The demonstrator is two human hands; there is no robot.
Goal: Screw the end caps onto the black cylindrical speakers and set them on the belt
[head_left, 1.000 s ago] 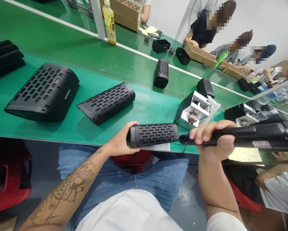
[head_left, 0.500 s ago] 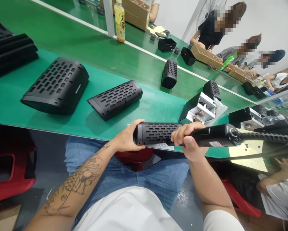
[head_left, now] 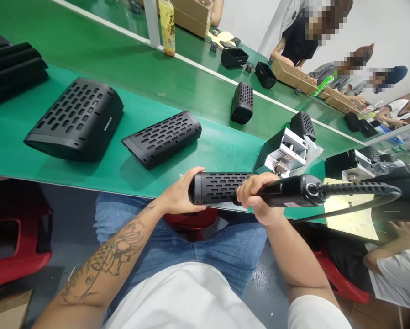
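The perforated black speaker shell (head_left: 218, 188) lies level at the near edge of the green bench (head_left: 205, 151), long axis running left to right. The left hand (head_left: 181, 194) clasps its left end; the right hand (head_left: 256, 198), fist wrapped around a black electric screwdriver (head_left: 290, 192), meets its right end along that axis.

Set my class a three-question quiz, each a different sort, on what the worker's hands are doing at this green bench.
1. True or false: the left hand grips one end of the perforated black cylinder.
2. What does the right hand hold? A) bottle B) black power tool C) cardboard box
3. Fill in: the green bench carries two ____ grille shells.

Key: 1 true; 2 B; 3 black.
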